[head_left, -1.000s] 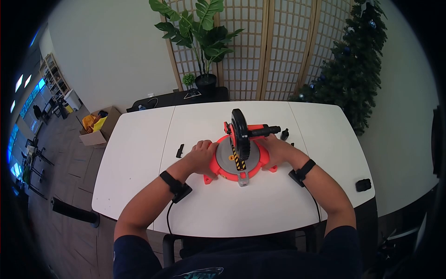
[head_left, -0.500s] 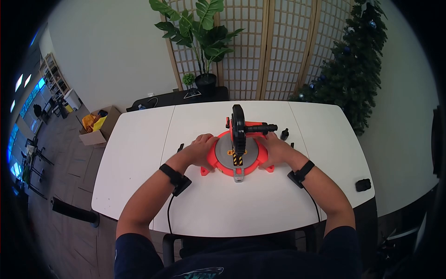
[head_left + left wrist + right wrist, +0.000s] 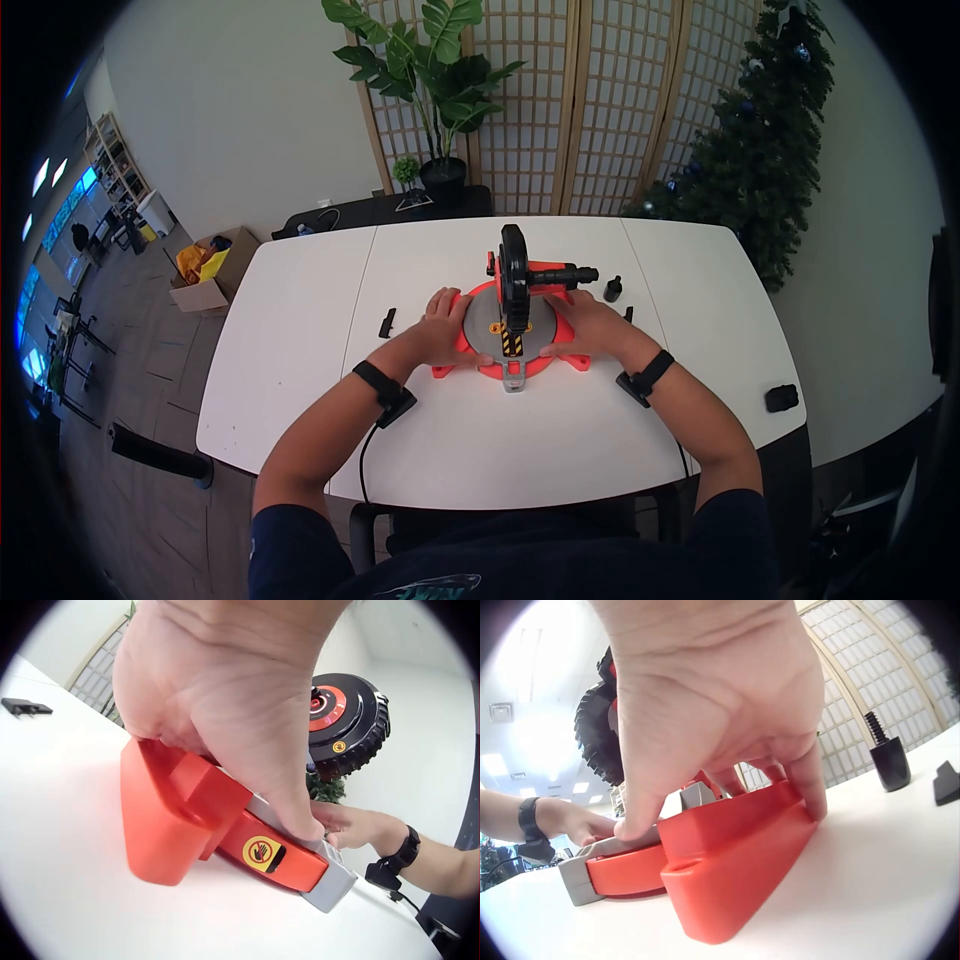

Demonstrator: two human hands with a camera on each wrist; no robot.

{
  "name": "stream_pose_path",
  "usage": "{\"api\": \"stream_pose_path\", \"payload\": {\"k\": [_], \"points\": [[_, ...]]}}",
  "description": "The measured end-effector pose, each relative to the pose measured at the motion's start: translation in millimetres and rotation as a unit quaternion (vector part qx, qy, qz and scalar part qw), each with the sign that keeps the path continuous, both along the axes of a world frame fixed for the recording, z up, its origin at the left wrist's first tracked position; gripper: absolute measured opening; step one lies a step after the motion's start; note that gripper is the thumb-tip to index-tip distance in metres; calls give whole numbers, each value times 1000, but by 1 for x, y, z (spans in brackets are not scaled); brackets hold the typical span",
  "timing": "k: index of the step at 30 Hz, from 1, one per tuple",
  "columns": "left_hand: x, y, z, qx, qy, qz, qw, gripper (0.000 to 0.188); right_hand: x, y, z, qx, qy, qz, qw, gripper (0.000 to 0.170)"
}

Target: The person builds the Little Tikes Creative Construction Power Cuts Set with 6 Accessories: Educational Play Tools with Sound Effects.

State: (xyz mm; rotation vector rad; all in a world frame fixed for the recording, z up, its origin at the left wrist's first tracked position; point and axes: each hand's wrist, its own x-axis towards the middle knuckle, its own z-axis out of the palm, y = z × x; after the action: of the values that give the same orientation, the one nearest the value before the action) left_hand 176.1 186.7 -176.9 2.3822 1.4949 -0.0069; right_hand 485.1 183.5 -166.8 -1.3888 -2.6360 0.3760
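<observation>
L arm (image 3: 320, 430) & R arm (image 3: 705, 415) reach fwd, elbows (image 3: 738, 465) bent out, both angling in. L hand (image 3: 438, 328) & R hand (image 3: 585, 322) grip palm-down, near e/o but apart, thumbs (image 3: 468, 357) pt'd inward.

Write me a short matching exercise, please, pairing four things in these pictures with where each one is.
1. Toy saw
2. Threaded black piece
3. Cardboard box
4. Potted plant

A. On the floor, left of the table
B. Between the left hand and the right hand
C. Beyond the table's far edge
D. Upright on the table, threads up

Pairs: 1-B; 2-D; 3-A; 4-C
</observation>
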Motion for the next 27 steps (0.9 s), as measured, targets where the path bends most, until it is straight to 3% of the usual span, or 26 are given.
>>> {"api": "stream_pose_path", "payload": {"k": [27], "points": [[-2, 5, -5, -12, -7, 1, 1000, 132, -2, 2, -11, 32, 10, -4, 999, 105]]}}
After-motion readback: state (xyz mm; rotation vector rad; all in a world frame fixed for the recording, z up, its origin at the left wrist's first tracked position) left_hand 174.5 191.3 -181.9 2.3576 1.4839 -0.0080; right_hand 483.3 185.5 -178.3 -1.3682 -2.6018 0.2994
